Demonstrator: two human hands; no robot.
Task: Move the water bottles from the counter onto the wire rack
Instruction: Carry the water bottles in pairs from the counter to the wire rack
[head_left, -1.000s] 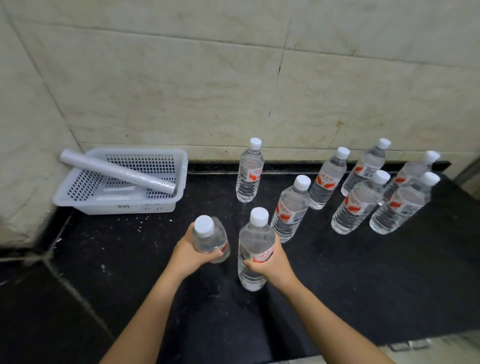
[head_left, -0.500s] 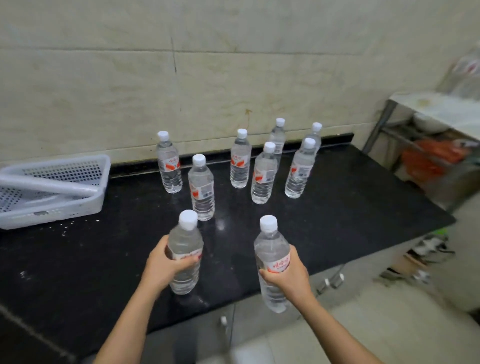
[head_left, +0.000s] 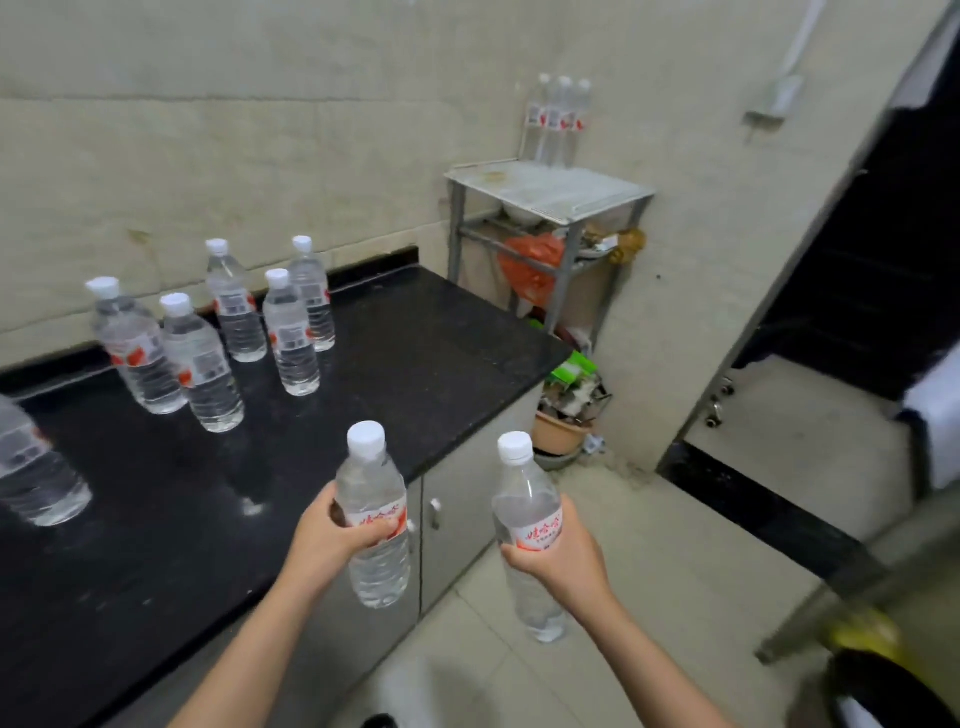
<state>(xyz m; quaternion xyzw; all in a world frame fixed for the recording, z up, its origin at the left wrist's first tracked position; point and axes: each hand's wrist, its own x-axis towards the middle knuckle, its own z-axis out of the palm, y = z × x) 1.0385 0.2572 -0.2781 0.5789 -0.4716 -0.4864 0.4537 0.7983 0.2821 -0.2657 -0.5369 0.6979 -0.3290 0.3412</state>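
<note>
My left hand (head_left: 327, 540) grips a clear water bottle (head_left: 375, 561) with a white cap, held upright above the front edge of the black counter (head_left: 415, 353). My right hand (head_left: 563, 558) grips a second water bottle (head_left: 527, 493), upright over the tiled floor to the right of the counter. Several more bottles (head_left: 291, 338) stand on the counter at the left and back. The metal wire rack (head_left: 550, 189) stands in the far corner beyond the counter's right end, with three bottles (head_left: 558, 119) at the back of its top shelf.
Under the rack's top shelf hang an orange bag (head_left: 530, 265) and clutter; a brown bowl (head_left: 558, 431) and boxes sit on the floor beside the counter. Grey cabinet doors (head_left: 457, 514) face the tiled floor. A dark doorway (head_left: 857, 291) opens at right. A blurred metal object (head_left: 857, 587) crosses the lower right.
Both hands have lifted their bottles off the counter and carried them rightward. The view has swung right, bringing the rack into sight and the basket out of frame.
</note>
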